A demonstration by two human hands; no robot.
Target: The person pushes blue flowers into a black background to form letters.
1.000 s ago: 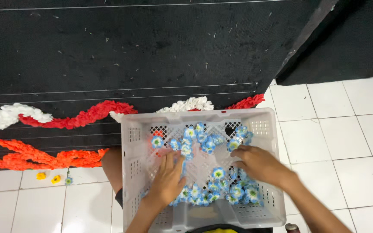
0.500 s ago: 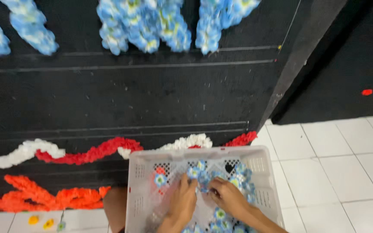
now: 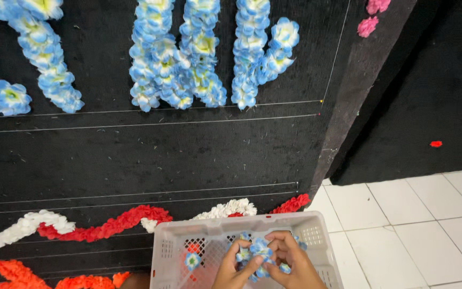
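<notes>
We saw the left hand (image 3: 235, 269) and right hand (image 3: 287, 260) together, clutching blue flowers (image 3: 260, 250) inside the grey crate (image 3: 175, 235); black board (image 3: 135, 155) behind.

Both hands, left hand (image 3: 235, 270) and right hand (image 3: 290, 260), fill the middle of a white perforated plastic crate (image 3: 173, 235). Its raised walls hem them in. A black felt board (image 3: 151, 155) rises just behind; white tiled floor (image 3: 413, 214) lies open rightward.
</notes>
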